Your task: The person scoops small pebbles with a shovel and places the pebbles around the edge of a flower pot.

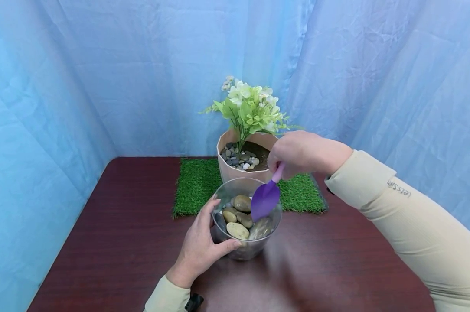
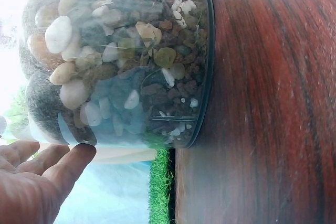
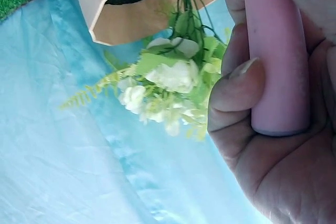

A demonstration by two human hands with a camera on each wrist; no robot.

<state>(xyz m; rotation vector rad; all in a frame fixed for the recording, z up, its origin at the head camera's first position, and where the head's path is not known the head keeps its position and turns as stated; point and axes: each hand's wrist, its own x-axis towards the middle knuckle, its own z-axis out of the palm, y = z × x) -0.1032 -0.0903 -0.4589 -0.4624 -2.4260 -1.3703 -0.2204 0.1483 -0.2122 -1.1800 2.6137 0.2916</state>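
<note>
My right hand (image 1: 299, 151) grips a small trowel by its pink handle (image 3: 278, 61), with the fingers wrapped round it. The purple blade (image 1: 265, 201) points down into a clear container (image 1: 247, 251), its tip by the large stones. Smooth stones (image 1: 238, 230) lie on top in there, and through the wall the left wrist view shows smaller pebbles (image 2: 134, 99) and gravel below. My left hand (image 1: 197, 245) holds the container from the left, thumb at the near side and fingers along the far side. The blade partly hides the stones behind it.
Behind the container stands a pale pot (image 1: 229, 173) with soil, pebbles and a white-flowered plant (image 1: 250, 108). The pot is on a green turf mat (image 1: 196, 186). A dark red table (image 1: 133, 242) lies underneath, with blue curtains (image 1: 161, 86) round it.
</note>
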